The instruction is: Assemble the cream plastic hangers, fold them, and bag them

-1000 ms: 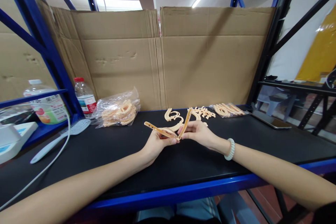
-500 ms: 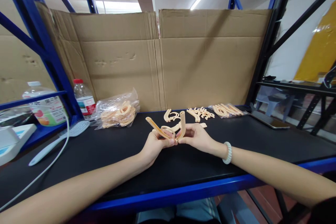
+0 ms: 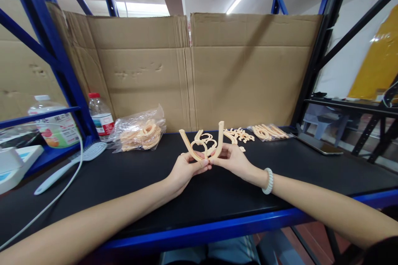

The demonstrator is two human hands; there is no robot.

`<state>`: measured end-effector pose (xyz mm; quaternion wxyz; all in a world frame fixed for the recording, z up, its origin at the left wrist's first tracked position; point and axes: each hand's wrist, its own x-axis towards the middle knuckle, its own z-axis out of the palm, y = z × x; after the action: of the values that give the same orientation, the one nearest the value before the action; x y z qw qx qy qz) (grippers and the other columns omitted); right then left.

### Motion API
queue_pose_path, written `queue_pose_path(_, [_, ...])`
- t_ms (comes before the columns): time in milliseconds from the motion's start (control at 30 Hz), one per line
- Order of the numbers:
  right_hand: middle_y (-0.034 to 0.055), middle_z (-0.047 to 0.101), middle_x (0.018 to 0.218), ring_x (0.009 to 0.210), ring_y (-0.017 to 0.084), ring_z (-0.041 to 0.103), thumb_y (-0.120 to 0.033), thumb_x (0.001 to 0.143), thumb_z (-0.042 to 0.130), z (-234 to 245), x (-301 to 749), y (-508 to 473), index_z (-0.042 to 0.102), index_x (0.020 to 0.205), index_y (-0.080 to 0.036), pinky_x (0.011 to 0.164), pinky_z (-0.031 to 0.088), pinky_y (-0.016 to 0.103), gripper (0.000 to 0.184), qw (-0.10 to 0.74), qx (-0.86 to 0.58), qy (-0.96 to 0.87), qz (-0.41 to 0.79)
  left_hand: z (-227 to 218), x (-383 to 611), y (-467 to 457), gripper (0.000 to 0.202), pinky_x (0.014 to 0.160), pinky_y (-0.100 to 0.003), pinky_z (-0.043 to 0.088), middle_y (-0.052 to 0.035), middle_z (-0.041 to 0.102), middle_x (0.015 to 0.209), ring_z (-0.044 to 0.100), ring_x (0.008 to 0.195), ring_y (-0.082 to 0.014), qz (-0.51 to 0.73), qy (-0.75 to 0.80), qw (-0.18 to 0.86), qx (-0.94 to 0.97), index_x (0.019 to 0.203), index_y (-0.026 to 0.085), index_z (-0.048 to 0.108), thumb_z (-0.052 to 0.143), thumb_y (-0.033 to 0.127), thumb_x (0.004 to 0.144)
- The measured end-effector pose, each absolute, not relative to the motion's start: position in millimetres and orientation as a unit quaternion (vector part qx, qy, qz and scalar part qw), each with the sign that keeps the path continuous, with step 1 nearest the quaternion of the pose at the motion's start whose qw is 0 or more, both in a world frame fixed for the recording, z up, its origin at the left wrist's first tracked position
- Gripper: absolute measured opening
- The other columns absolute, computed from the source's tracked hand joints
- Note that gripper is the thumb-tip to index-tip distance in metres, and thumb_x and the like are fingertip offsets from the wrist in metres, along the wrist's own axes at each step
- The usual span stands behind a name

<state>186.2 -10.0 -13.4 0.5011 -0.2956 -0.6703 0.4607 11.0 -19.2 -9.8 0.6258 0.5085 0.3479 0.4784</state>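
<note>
Two thin peach plastic strips meet in a V over the black shelf top. My left hand pinches the lower end of the left strip, which leans up and to the left. My right hand, with a pale bead bracelet on the wrist, pinches the lower end of the right strip, which stands almost upright. The two pinches touch at the bottom of the V. Behind them lie loose curved peach parts.
A clear bag of peach parts lies at the back left, next to a red-capped water bottle. More loose parts and a second small bag lie at the back right, beside a dark tablet. A pale brush lies left. Cardboard walls the back.
Both strips have swung upward: the left one rose from nearly flat to a steep lean, the right one stood up near vertical. My hands stayed together at about the same spot.
</note>
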Motion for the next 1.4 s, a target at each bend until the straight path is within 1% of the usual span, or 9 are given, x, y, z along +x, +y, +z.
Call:
queue_pose_path(100, [0.0003, 0.064, 0.076, 0.068, 0.012, 0.061, -0.029, 0.063, 0.079, -6, 198, -3, 0.061, 0.075, -0.016, 0.067, 0.051, 0.026, 0.026, 0.509, -0.290, -0.660, 0.471, -3, 6, -13, 0.025, 0.065, -0.020, 0.057, -0.0057, 0.069, 0.076, 0.068, 0.066, -0.0142, 0.483, 0.350, 0.624, 0.505, 0.080, 0.010, 0.063, 0.081, 0.017, 0.064])
queue_pose_path(200, [-0.0019, 0.059, 0.066, 0.058, 0.009, 0.055, -0.029, 0.064, 0.078, 6, 221, 8, 0.062, 0.074, -0.015, 0.055, 0.045, 0.022, 0.023, 0.467, -0.283, -0.673, 0.499, 8, -4, -4, 0.015, 0.063, -0.017, 0.056, -0.0038, 0.067, 0.072, 0.067, 0.064, -0.0119, 0.510, 0.354, 0.618, 0.482, 0.080, 0.010, 0.061, 0.073, 0.006, 0.071])
queue_pose_path(333, [-0.0015, 0.061, 0.064, 0.059, 0.009, 0.056, -0.026, 0.062, 0.079, 20, 257, 24, 0.063, 0.080, -0.014, 0.054, 0.042, 0.021, 0.026, 0.403, -0.320, -0.709, 0.482, 21, -20, 11, 0.012, 0.063, -0.014, 0.055, -0.0044, 0.066, 0.070, 0.067, 0.065, -0.0112, 0.514, 0.377, 0.615, 0.463, 0.077, 0.009, 0.061, 0.065, -0.001, 0.073])
queue_pose_path(533, [0.0015, 0.064, 0.070, 0.063, 0.011, 0.057, -0.033, 0.064, 0.077, 26, 281, 37, 0.065, 0.076, -0.014, 0.058, 0.041, 0.023, 0.025, 0.313, -0.374, -0.799, 0.352, 25, -47, 36, 0.021, 0.071, -0.019, 0.053, -0.0055, 0.068, 0.077, 0.067, 0.076, -0.0140, 0.435, 0.390, 0.594, 0.553, 0.080, 0.011, 0.063, 0.077, 0.010, 0.064])
queue_pose_path(600, [0.0022, 0.064, 0.069, 0.062, 0.012, 0.056, -0.037, 0.066, 0.075, 27, 284, 39, 0.065, 0.075, -0.014, 0.056, 0.040, 0.024, 0.026, 0.280, -0.385, -0.824, 0.309, 25, -55, 42, 0.023, 0.069, -0.022, 0.051, -0.0042, 0.068, 0.075, 0.065, 0.074, -0.0141, 0.389, 0.396, 0.530, 0.642, 0.078, 0.012, 0.062, 0.079, 0.019, 0.063])
queue_pose_path(733, [0.0033, 0.065, 0.070, 0.063, 0.014, 0.058, -0.039, 0.066, 0.073, 27, 289, 41, 0.065, 0.075, -0.014, 0.056, 0.041, 0.025, 0.028, 0.233, -0.392, -0.850, 0.265, 26, -62, 46, 0.024, 0.064, -0.025, 0.045, -0.0016, 0.065, 0.071, 0.060, 0.068, -0.0145, 0.292, 0.382, 0.324, 0.815, 0.075, 0.014, 0.063, 0.073, 0.034, 0.069])
queue_pose_path(933, [0.0023, 0.064, 0.072, 0.066, 0.014, 0.056, -0.032, 0.066, 0.072, 22, 290, 46, 0.066, 0.073, -0.015, 0.061, 0.041, 0.026, 0.019, 0.182, -0.398, -0.878, 0.195, 26, -61, 41, 0.021, 0.073, -0.028, 0.041, -0.0022, 0.061, 0.080, 0.055, 0.080, -0.0176, 0.195, 0.304, 0.085, 0.929, 0.076, 0.018, 0.063, 0.067, 0.038, 0.076])
queue_pose_path(1133, [0.0044, 0.064, 0.085, 0.079, 0.018, 0.056, -0.031, 0.067, 0.073, 21, 286, 44, 0.067, 0.072, -0.017, 0.071, 0.043, 0.029, 0.017, 0.185, -0.380, -0.894, 0.146, 21, -63, 43, 0.017, 0.081, -0.031, 0.042, -0.0045, 0.057, 0.092, 0.053, 0.091, -0.0196, 0.185, 0.276, 0.052, 0.942, 0.077, 0.019, 0.063, 0.061, 0.035, 0.081])
queue_pose_path(1400, [0.0055, 0.065, 0.087, 0.083, 0.019, 0.056, -0.028, 0.070, 0.073, 19, 285, 45, 0.069, 0.073, -0.016, 0.079, 0.041, 0.031, 0.013, 0.161, -0.377, -0.906, 0.108, 14, -63, 45, 0.011, 0.082, -0.030, 0.042, -0.0046, 0.058, 0.093, 0.054, 0.091, -0.0189, 0.190, 0.266, 0.046, 0.944, 0.079, 0.019, 0.062, 0.058, 0.029, 0.082])
